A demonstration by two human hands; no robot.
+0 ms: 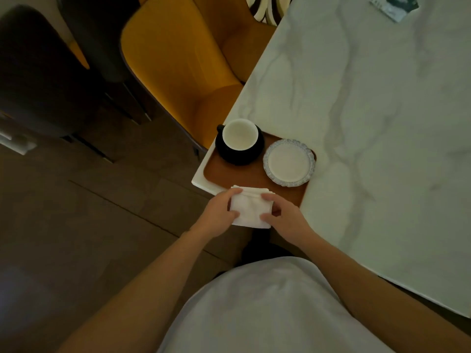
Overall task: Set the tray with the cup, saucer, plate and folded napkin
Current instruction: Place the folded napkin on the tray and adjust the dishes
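A brown tray (244,175) lies at the near corner of the marble table. On its far left stands a black cup with a white inside (239,134) on a black saucer (237,157). To the right sits a small glass plate (289,163) with a frilled rim. A white folded napkin (251,208) is at the tray's near edge, partly over the table edge. My left hand (220,212) pinches its left side between thumb and fingers. My right hand (283,215) pinches its right side.
A yellow chair (178,72) stands left of the table corner, with dark chairs (38,72) further left. The white marble table (369,110) stretches right and back; a dark printed card (393,6) lies at its far edge. Wooden floor shows below left.
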